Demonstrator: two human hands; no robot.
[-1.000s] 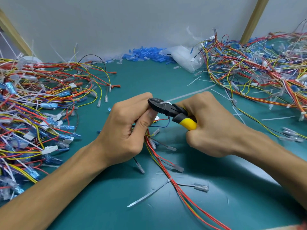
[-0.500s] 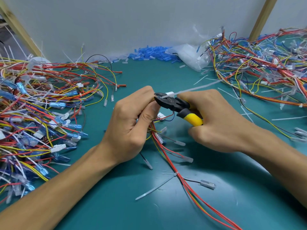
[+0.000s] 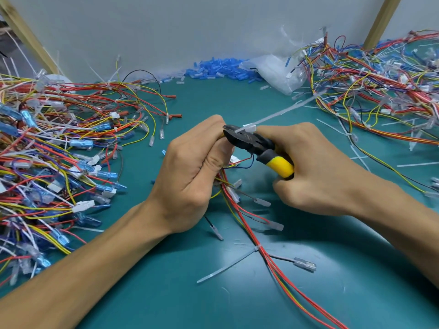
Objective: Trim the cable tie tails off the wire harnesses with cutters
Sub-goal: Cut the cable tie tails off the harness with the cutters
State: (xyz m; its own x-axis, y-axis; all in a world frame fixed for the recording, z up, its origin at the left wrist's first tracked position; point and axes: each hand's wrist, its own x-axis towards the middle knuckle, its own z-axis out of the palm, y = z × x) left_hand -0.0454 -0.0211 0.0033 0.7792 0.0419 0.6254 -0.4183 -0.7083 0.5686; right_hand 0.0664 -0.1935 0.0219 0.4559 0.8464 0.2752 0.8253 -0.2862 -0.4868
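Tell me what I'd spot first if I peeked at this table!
Right in the middle, the left hand grips a bunch of wires while the right hand holds the yellow-handled cutters against a long white cable tie tail. The left wire pile and the right wire pile are huge red, yellow and blue tangles at the two sides of the green table.
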